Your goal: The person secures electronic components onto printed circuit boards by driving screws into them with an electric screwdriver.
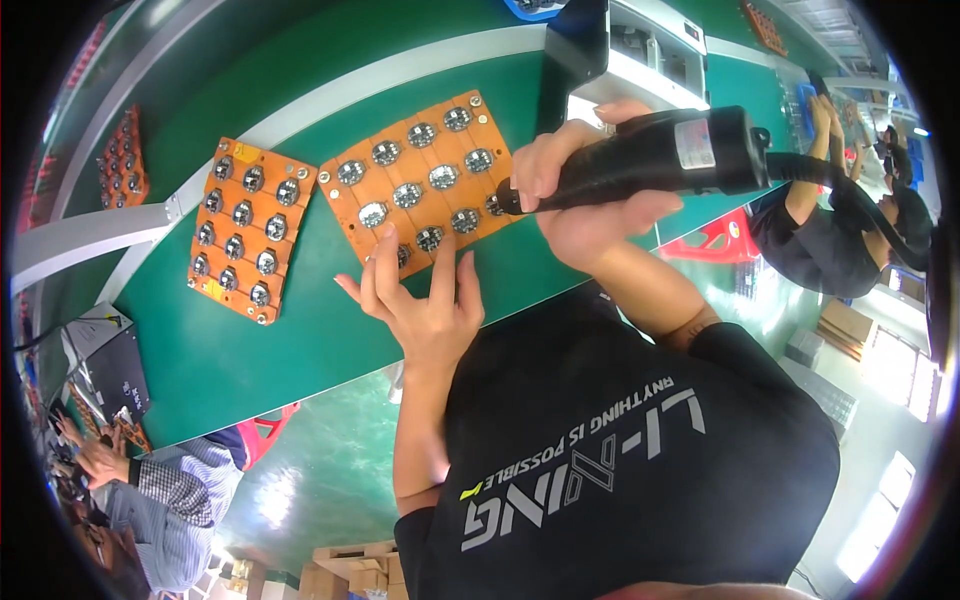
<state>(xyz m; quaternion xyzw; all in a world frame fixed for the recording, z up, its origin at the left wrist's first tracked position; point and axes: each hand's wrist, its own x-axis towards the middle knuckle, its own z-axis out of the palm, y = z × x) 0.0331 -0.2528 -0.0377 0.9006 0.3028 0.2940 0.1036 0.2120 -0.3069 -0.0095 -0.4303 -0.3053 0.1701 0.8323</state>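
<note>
Head view, gripping black handheld tool point(650, 165) in curled right hand point(600, 190), touching orange board point(413, 162) with loosely spread left hand point(430, 315)

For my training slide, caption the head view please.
Right hand holds a black handheld tool at an orange board of round parts; left hand touches its near side.

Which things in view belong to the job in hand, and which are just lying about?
Job, seemingly:
black tool, in right hand
larger orange board, at left hand
smaller orange board alongside, perhaps

Lying about, seemingly:
red stool at right
cardboard boxes
</note>
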